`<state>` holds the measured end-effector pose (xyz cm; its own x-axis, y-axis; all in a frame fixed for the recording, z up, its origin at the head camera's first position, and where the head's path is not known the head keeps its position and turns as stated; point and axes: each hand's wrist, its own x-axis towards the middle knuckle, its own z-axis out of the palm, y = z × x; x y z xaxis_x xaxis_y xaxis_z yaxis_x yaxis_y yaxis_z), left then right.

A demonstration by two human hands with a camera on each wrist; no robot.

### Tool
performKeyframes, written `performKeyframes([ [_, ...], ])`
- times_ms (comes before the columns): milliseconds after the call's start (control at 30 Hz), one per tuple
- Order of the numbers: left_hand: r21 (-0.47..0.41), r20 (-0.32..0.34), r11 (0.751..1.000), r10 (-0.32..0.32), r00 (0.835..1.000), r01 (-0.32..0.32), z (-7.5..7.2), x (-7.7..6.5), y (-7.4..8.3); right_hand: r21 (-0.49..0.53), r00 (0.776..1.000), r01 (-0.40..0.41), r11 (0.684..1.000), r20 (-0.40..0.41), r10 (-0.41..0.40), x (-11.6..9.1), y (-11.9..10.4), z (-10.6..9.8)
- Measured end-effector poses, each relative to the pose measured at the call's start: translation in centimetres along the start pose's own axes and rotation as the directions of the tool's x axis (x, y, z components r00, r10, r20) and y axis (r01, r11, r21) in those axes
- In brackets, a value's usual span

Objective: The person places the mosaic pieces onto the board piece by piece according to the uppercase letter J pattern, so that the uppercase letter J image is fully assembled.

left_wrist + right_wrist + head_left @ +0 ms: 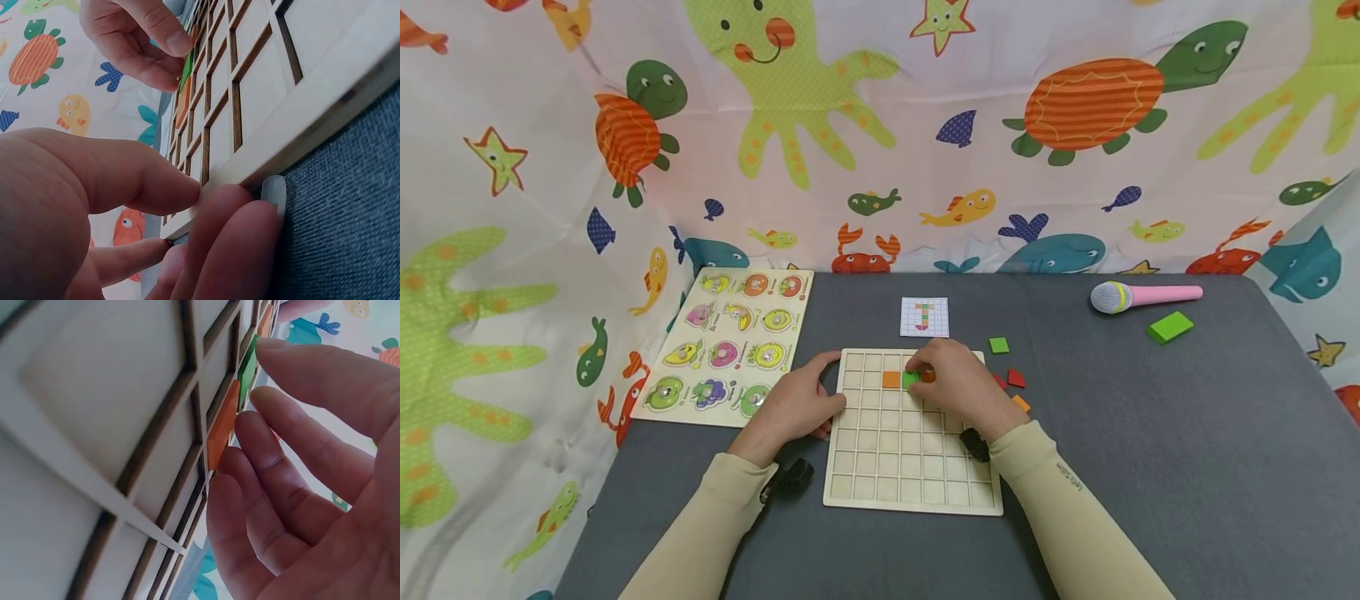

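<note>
My left hand (796, 402) grips the wooden grid board (913, 486) at its left edge, thumb on the rim, the lower fingers curled in against the side and the forefinger reaching to the far left corner. I judge that this grip is there to keep the board from sliding on the bench (1225, 458) while my other fingers work on it.

With my right hand (961, 382) I pinch the green tile (911, 379) lightly between thumb and forefinger, the remaining fingers bent loosely beside them. The tile is near the board's far edge, in the second row from it, between the left orange tile (891, 379) and the right orange tile (223, 428). Holding it by opposite edges seems to suit a small cell with neighbours on both sides. Whether it sits fully flat, I cannot tell.

Just beyond the far edge lies the pattern card (924, 317), where neither arm covers it. The spare green tile (998, 345), a red tile (1016, 378) and a loose orange tile (1021, 403) lie just off the board's right edge, probably for easy reach with the right fingers. The fruit puzzle (703, 417) fills the bench's far left corner; the microphone (1150, 295) and green block (1170, 327) lie towards the far right one, well apart from my work.
</note>
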<state>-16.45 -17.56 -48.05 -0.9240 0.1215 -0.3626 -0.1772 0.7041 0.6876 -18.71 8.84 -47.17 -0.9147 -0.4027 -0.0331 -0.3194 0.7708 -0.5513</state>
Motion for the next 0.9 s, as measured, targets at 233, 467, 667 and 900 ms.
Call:
performKeyframes([
  [233,0.005,-0.007,1.0,-0.016,1.0,0.016,-0.1,0.0,0.0,0.034,1.0,0.004,0.999,-0.007,-0.004,-0.4,-0.2,-1.1],
  [467,0.001,-0.004,1.0,-0.018,1.0,0.018,0.1,0.1,-0.1,0.092,0.996,-0.083,0.992,-0.01,0.084,-2.2,1.0,-2.9],
  [667,0.012,-0.008,1.0,-0.025,1.0,0.025,0.1,0.1,0.1,0.059,0.993,-0.108,0.992,-0.041,0.11,-4.6,3.7,-4.4],
  [900,0.018,0.001,0.999,-0.036,0.999,0.036,0.1,0.1,0.0,0.023,0.985,-0.156,0.987,-0.068,0.157,-8.9,6.7,-5.9],
])
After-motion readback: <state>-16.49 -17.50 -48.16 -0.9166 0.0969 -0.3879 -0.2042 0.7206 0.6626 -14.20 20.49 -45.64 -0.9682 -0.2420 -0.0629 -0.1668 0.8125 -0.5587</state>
